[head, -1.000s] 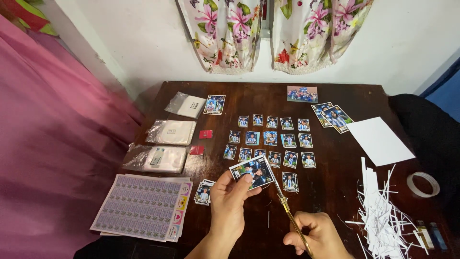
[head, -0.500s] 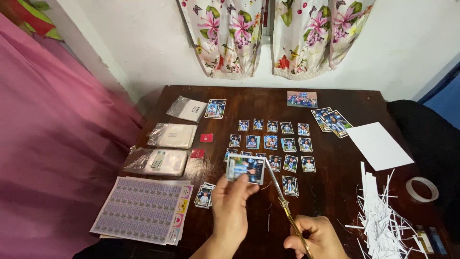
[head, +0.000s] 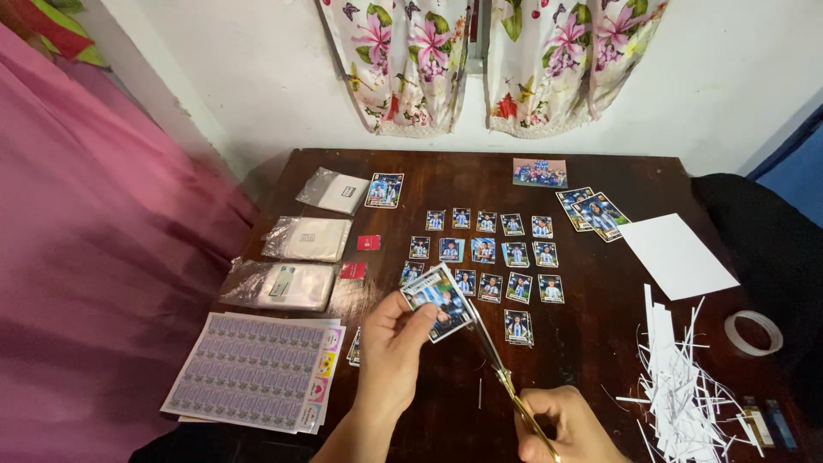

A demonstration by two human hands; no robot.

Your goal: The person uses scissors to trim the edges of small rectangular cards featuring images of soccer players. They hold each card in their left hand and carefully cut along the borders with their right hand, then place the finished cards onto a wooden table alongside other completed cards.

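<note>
The dark brown wooden table [head: 600,171] carries everything. Along its left edge lie a printed sheet of small stickers [head: 249,370] and three clear plastic sleeves [head: 283,285]. A plain white paper sheet [head: 677,255] sits by the right edge, a heap of thin white paper offcuts [head: 686,386] towards the near right corner. Rows of small cut photo cards [head: 484,253] fill the middle.

Above the near edge, the left hand [head: 396,343] pinches one glossy photo card [head: 439,300]; the right hand [head: 561,424] grips gold-handled scissors [head: 506,377], blades at the card's right side.

Cutting cleanly seems to call for a taut card and long strokes. The laid-out cards beneath crowd the blades.
</note>
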